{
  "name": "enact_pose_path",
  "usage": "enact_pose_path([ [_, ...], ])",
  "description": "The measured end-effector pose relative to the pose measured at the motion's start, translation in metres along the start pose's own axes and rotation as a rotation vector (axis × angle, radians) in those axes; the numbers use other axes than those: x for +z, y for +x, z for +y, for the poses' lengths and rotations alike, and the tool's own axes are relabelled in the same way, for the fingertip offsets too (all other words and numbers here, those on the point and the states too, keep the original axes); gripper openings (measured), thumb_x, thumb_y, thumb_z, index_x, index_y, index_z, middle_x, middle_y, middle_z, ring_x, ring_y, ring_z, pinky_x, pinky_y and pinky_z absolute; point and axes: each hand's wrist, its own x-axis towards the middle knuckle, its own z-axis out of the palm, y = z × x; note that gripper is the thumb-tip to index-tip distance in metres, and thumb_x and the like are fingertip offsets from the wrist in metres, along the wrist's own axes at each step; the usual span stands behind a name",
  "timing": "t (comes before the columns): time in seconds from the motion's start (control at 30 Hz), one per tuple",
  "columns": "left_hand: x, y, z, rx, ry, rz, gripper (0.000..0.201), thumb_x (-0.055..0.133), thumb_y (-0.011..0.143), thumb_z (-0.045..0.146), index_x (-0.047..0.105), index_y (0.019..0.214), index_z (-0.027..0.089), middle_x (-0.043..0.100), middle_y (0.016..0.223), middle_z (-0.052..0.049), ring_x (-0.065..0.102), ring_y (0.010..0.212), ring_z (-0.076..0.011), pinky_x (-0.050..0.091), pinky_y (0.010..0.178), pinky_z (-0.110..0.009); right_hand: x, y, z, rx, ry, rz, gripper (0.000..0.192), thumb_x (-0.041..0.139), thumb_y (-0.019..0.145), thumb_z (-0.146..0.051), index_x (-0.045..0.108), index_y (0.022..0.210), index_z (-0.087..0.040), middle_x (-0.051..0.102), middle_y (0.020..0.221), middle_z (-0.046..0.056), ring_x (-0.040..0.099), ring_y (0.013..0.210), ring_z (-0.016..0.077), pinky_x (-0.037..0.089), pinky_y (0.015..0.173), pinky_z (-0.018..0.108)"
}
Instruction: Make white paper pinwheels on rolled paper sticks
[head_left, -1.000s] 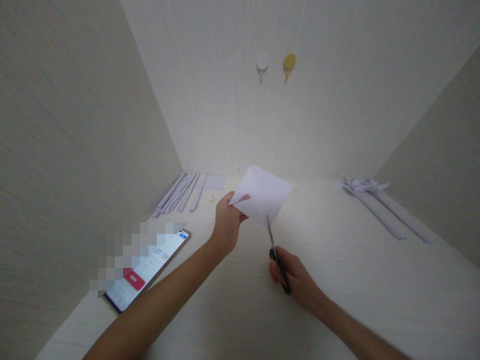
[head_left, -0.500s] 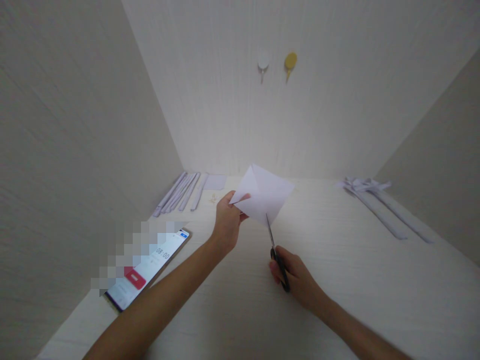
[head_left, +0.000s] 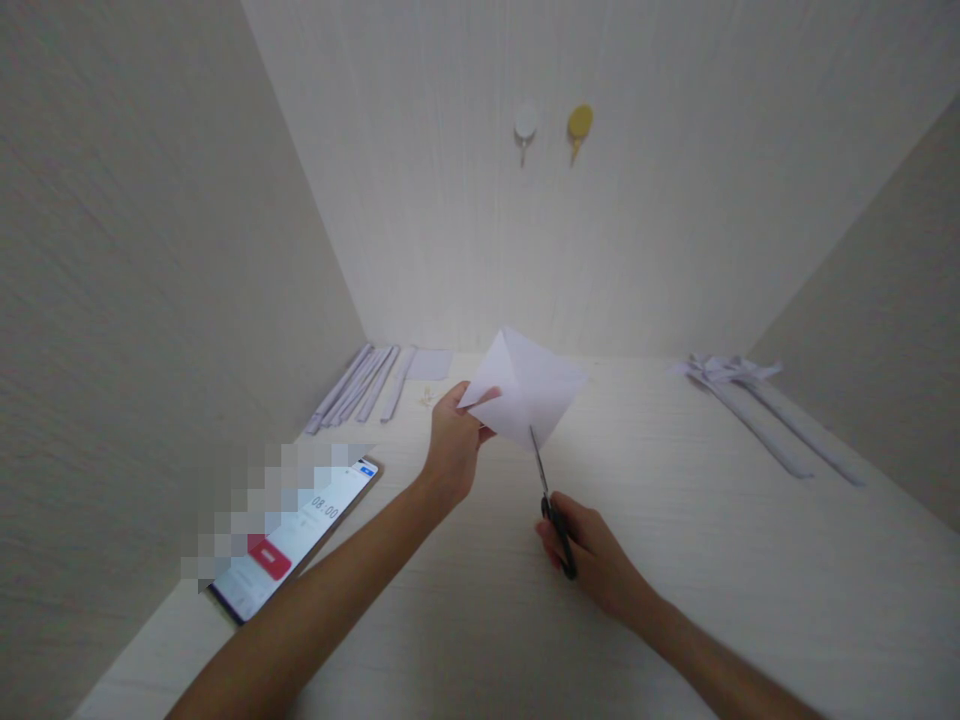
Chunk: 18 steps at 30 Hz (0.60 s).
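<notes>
A folded white paper (head_left: 529, 390) is held above the desk (head_left: 675, 560) by the left hand (head_left: 452, 447), whose grip is closed on the paper's left corner, thumb on top. The paper stands as a diamond, one corner pointing down and toward the person. A pair of black-handled scissors (head_left: 551, 505) is held in the right hand (head_left: 592, 560), the fingers closed through the handle loops. The scissors' long axis runs from the right hand up and slightly left, so that the blade tips meet the lower edge of the paper just left of its bottom corner. The paper thus lies directly beyond the blade tips, in line with the blades, and the right hand sits below and nearer the person than the left. Whether the blades are parted cannot be told.

The desk is pale and wood-grained, enclosed by plain pale walls at the left, back and right. A phone (head_left: 296, 540) showing a timer lies at the left near the left forearm. Paper strips (head_left: 360, 385) lie at the far left, and more folded strips (head_left: 757, 405) at the far right. Two round hooks, one white (head_left: 525, 122) and one yellow (head_left: 578, 122), are fixed to the back wall.
</notes>
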Motion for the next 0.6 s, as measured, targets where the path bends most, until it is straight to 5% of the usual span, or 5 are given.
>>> enact_pose_path([
  [0.23,0.0009,-0.0003,0.0004,0.013,-0.025,0.0,0.019,0.061,0.062,0.025,0.052,0.073,0.013,0.055,0.064,0.001,0.05,0.055,-0.0067,0.04,0.05,-0.017,0.0001,-0.0003,0.0015,0.009,0.027,0.004,0.027,0.043,0.075,-0.037,0.034,0.058,-0.02,0.039,0.045,-0.006,0.035,0.042,0.0074,0.028,0.041,0.02],
  [0.4,0.0022,-0.0014,0.0017,0.027,-0.125,-0.052,0.038,0.042,0.071,0.049,0.054,0.08,0.013,0.058,0.07,-0.003,0.054,0.062,-0.0122,0.043,0.052,-0.022,0.0013,0.0002,0.0016,0.012,0.031,0.012,0.027,0.042,0.076,-0.038,0.035,0.059,-0.02,0.04,0.046,-0.006,0.037,0.043,0.0079,0.029,0.042,0.02],
  [0.6,-0.0019,-0.0025,-0.0029,0.145,0.203,0.012,0.033,0.063,0.057,0.033,0.053,0.082,0.015,0.056,0.066,0.001,0.051,0.056,-0.0095,0.043,0.049,-0.02,0.001,0.0008,0.0015,0.016,0.026,0.018,0.027,0.042,0.076,-0.039,0.035,0.059,-0.02,0.041,0.046,-0.005,0.038,0.042,0.0082,0.03,0.042,0.021],
])
